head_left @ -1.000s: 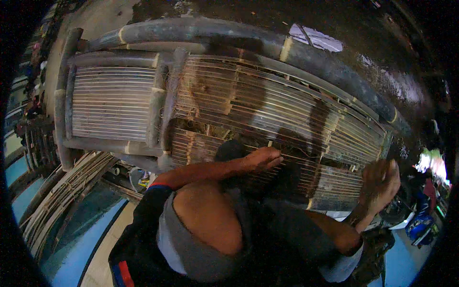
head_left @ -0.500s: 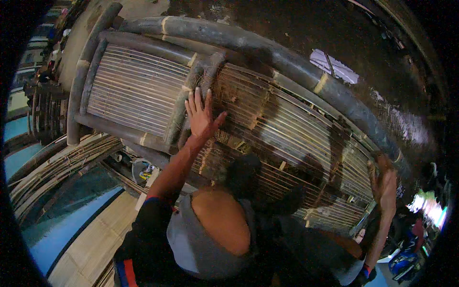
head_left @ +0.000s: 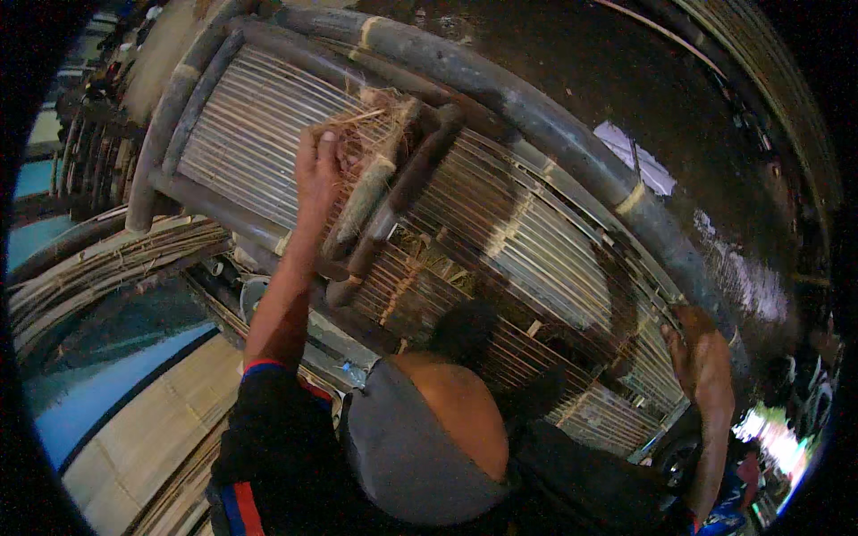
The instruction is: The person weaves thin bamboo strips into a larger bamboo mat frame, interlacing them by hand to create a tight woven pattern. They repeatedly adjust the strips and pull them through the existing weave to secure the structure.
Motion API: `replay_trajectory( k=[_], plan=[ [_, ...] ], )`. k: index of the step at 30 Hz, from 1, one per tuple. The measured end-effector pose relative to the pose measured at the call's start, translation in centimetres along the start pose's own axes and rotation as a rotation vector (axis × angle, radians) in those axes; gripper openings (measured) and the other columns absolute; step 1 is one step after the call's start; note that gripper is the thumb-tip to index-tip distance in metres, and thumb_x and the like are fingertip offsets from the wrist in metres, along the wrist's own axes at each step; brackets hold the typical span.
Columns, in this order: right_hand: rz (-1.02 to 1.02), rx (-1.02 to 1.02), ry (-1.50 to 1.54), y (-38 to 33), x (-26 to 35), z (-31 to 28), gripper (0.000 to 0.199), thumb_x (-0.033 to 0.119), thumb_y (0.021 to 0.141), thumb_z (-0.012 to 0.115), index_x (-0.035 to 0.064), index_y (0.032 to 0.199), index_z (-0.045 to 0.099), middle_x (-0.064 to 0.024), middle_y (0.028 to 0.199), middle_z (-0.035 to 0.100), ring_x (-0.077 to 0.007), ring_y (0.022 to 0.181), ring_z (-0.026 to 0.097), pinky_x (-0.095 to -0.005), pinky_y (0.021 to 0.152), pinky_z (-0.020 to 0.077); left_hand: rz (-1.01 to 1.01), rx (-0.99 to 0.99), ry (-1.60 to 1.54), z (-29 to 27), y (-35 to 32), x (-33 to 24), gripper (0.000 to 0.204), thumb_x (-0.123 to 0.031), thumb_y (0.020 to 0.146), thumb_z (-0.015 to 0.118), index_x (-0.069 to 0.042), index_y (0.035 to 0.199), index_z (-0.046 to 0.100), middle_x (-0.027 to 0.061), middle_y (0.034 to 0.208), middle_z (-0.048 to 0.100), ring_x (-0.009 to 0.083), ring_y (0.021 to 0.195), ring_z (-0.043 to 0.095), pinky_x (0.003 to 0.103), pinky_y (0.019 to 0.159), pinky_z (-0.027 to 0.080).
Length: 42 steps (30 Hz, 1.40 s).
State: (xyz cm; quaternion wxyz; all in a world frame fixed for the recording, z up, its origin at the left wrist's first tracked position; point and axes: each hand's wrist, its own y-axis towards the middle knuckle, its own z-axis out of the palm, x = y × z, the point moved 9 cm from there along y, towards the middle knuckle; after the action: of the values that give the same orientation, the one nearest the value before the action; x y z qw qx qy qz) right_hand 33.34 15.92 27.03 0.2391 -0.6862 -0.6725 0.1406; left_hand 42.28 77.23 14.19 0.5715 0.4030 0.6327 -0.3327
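A large piece of bamboo furniture [head_left: 500, 71] with thick dark poles and slatted panels lies in front of me. My left hand [head_left: 319, 174] is over the left slatted panel [head_left: 246, 116], its fingers curled around the edge of a loose clump of brown fibres [head_left: 368, 134]. This clump rests against the panel's right end pole [head_left: 371, 188]. At the far right end of the longer slatted panel [head_left: 554, 259], my right hand [head_left: 703, 357] is bent with thumb and fingers closed by the frame's edge; what they hold cannot be made out.
My bent knee in grey cloth [head_left: 420, 438] is close to the slats. Bundled bamboo strips [head_left: 116, 268] and a pale woven sheet [head_left: 147, 402] lie to the left. A white crumpled sheet [head_left: 635, 156] is on the dark floor beyond the long pole.
My left hand has gone from lying flat on the crosspoles to the left panel, where its fingers have closed at the fibre clump. The right hand stays at the far end. The view has shifted.
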Motion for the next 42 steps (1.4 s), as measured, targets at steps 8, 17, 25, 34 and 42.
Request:
replay_trajectory(
  k=[8, 17, 25, 34, 42],
  plan=[
    [-0.486, 0.078, -0.136, 2.8, 15.2, 1.6, 0.027, 0.019, 0.093, 0.061, 0.0013, 0.113, 0.059, -0.0242, 0.105, 0.063, -0.0441, 0.094, 0.062, -0.0501, 0.079, 0.0508, 0.187, -0.018, 0.108, -2.1, 1.4, -5.5, 0.024, -0.024, 0.104, 0.048, -0.003, 0.110, 0.058, 0.0034, 0.083, 0.053, 0.0102, 0.069, 0.051, 0.029, 0.062, 0.048],
    [-0.604, 0.091, -0.116, 5.8, 20.3, 7.3, 0.027, 0.024, 0.093, 0.061, 0.0000, 0.106, 0.059, -0.0223, 0.100, 0.064, -0.0421, 0.091, 0.063, -0.0492, 0.078, 0.0520, 0.456, -0.097, 0.490, -2.9, 3.8, -8.5, 0.025, -0.014, 0.100, 0.049, -0.004, 0.121, 0.058, 0.0095, 0.085, 0.060, 0.0231, 0.079, 0.061, 0.036, 0.071, 0.051],
    [-0.748, 0.107, 0.039, 5.9, 26.9, 15.1, 0.027, 0.026, 0.093, 0.061, 0.0017, 0.103, 0.061, -0.0222, 0.095, 0.064, -0.0413, 0.087, 0.065, -0.0500, 0.074, 0.0532, 0.722, 0.105, 1.091, 8.1, -3.4, 2.9, 0.042, -0.024, 0.086, 0.067, -0.007, 0.124, 0.059, 0.0191, 0.126, 0.054, 0.0414, 0.120, 0.047, 0.051, 0.104, 0.036],
    [-0.683, 0.320, 0.056, 5.4, 26.6, 20.8, 0.033, 0.034, 0.098, 0.052, 0.0025, 0.107, 0.057, -0.0244, 0.108, 0.061, -0.0438, 0.101, 0.062, -0.0537, 0.083, 0.0521, 0.509, 0.213, 0.924, 5.6, 2.3, 7.0, 0.021, -0.018, 0.091, 0.061, -0.006, 0.108, 0.054, 0.0161, 0.100, 0.057, 0.0309, 0.098, 0.057, 0.045, 0.080, 0.046],
    [-0.702, 0.159, 0.064, 5.1, 25.6, 22.0, 0.026, 0.029, 0.096, 0.056, 0.0034, 0.101, 0.057, -0.0227, 0.099, 0.061, -0.0431, 0.094, 0.061, -0.0540, 0.081, 0.0483, 0.022, -0.314, -0.394, -5.1, 6.3, -1.8, 0.018, -0.024, 0.100, 0.050, -0.009, 0.091, 0.050, 0.0043, 0.075, 0.055, 0.0157, 0.065, 0.053, 0.029, 0.048, 0.042]
  ],
)
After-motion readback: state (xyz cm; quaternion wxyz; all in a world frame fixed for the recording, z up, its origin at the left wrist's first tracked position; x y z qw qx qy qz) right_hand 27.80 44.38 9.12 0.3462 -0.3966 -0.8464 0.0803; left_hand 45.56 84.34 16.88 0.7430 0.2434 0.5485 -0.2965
